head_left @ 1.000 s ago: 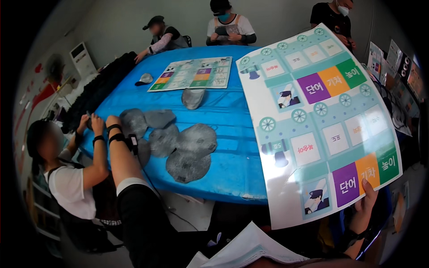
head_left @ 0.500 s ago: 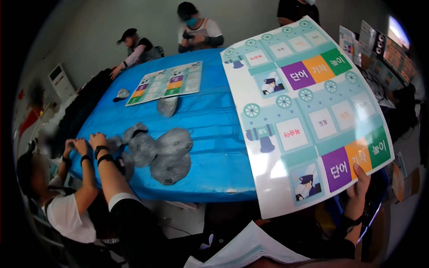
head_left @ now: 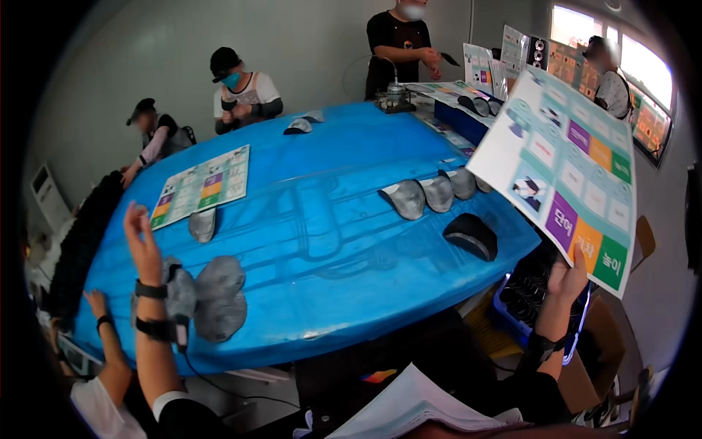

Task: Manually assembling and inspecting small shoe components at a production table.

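Note:
At the right, my right hand [head_left: 569, 276] is closed on the lower edge of a large printed sheet [head_left: 563, 172], its thumb on the front. The white and teal sheet carries train pictures and purple, orange and green blocks, and is held up tilted. My left hand [head_left: 143, 245] is raised over the table's left side, fingers stretched up and holding nothing. Just beyond its wrist lie several grey rounded fabric pads [head_left: 221, 296], partly overlapping; my hand and arm hide some. A similar printed sheet [head_left: 205, 183] lies flat farther back, with one grey pad [head_left: 202, 225] at its near edge.
A blue cover [head_left: 314, 256] spans the table. More grey pads [head_left: 439, 194] line its right side, near a dark curved pad [head_left: 470, 238]. A blue crate [head_left: 523, 300] of dark items stands below. Co-workers sit or stand around; one's hand [head_left: 95, 301] rests at the left edge.
The view has turned right. My left hand has lifted off the spot by the grey pads and the co-worker's hands. The held sheet has swung away to the right and tilted.

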`<action>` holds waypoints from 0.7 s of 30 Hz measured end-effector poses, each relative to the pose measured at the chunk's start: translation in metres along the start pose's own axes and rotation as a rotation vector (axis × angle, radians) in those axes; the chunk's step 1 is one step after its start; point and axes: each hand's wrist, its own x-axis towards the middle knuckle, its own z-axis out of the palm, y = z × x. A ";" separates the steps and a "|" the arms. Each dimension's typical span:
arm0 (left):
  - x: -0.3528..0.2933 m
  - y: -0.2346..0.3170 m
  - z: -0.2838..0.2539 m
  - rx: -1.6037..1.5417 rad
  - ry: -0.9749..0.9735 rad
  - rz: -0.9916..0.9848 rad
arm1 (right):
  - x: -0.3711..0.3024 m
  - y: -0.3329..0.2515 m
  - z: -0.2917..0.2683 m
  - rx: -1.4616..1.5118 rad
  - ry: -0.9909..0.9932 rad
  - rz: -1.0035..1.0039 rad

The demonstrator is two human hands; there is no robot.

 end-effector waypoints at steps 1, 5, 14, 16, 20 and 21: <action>-0.012 0.031 0.008 -0.029 -0.087 0.062 | 0.007 -0.006 -0.009 -0.017 0.038 -0.034; -0.071 0.131 0.028 -0.433 -0.474 0.100 | 0.026 -0.033 -0.037 0.002 0.082 -0.052; -0.143 0.181 0.094 -0.257 -0.660 0.085 | 0.059 -0.004 -0.017 0.075 0.049 -0.119; -0.143 0.176 0.103 -0.319 -0.605 -0.169 | 0.054 0.001 -0.013 0.070 0.077 -0.111; -0.140 0.186 0.102 -0.362 -0.725 -0.382 | 0.043 0.005 -0.013 0.010 0.182 -0.114; -0.140 0.192 0.102 -0.352 -0.732 -0.399 | 0.041 0.006 -0.014 -0.014 0.230 -0.114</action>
